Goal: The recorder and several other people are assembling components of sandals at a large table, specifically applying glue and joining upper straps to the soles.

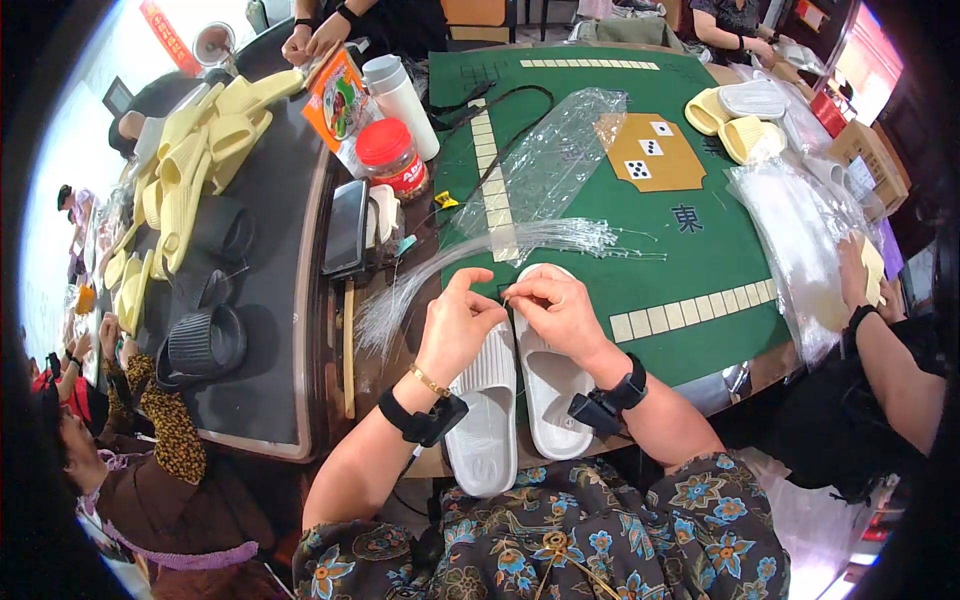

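Two white ribbed slide slippers lie side by side in front of me: the left slipper [485,440] and the right slipper [558,410], toes away from me. Over the left one hovers my left hand [458,325], its thumb and index finger apart and the other fingers partly hidden. My right hand [553,308] is above the right slipper's toe, thumb and fingertips pinched together; whatever is between them is too small to make out. Just beyond both hands spreads a bundle of thin clear plastic strands [540,238], its loose ends fanning to the left.
Yellow slippers [180,170] and black slippers [207,340] cover the dark left table. Near them stand a red-lidded jar [392,160], white bottle [400,105] and black device [346,228]. A clear bag [560,140] lies on the green mat [690,265]. Bagged slippers [785,220] and a co-worker's hands [862,270] are right.
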A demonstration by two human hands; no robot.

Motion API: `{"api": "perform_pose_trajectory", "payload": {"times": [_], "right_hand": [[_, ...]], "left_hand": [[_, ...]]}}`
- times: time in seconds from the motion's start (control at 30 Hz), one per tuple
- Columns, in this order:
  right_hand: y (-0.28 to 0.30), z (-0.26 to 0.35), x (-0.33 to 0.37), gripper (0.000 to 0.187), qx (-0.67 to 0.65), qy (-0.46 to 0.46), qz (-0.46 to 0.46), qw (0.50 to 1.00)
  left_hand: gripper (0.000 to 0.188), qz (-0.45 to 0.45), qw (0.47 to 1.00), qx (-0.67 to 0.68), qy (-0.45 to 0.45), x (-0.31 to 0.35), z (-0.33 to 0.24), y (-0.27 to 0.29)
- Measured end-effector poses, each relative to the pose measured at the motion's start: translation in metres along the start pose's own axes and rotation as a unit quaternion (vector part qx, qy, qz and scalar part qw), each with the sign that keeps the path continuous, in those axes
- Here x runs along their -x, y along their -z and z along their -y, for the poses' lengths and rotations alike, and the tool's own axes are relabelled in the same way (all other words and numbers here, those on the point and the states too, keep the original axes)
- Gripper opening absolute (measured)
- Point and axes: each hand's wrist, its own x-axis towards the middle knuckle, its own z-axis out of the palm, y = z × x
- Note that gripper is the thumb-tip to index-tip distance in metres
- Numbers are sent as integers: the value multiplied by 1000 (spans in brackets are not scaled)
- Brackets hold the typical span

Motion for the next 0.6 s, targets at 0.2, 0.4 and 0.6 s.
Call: {"api": "perform_pose_trajectory", "payload": {"times": [0.2, 0.4, 0.6], "right_hand": [[1, 0, 1, 10, 3, 2, -3, 1000], [1, -2, 0, 9, 41, 21, 12, 999], [0, 1, -4, 10, 49, 51, 36, 997]], "left_hand": [[46, 4, 1000, -11, -1, 0, -1, 0], [45, 3, 1000, -8, -1, -3, -1, -1], [44, -23, 999, -22, -5, -1, 1, 3]]}}
